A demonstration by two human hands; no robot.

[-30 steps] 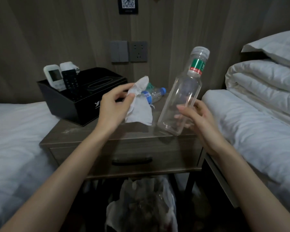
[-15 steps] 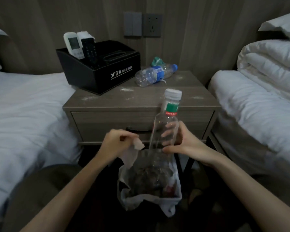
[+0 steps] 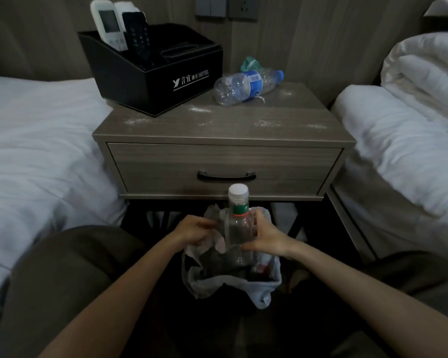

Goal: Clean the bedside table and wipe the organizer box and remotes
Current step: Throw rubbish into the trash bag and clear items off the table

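**Rubbish goes in the bag before any wiping**

The bench [image 3: 225,125], speckled with white dust, stands beyond the fingers. The black organizer box [image 3: 150,81] sits up and to their left, not yet wiped. Right beneath them gapes the bin bag [image 3: 230,282]. The right hand [image 3: 267,236] has its fingers wrapped round an upright clear bottle [image 3: 239,226]. The left hand [image 3: 192,231] is clenched on a crumpled tissue [image 3: 219,244]. I'd lower both well inside the rim before letting go. A second bottle [image 3: 246,86] lies on the bench, and the remotes [image 3: 109,27] stand in the box.
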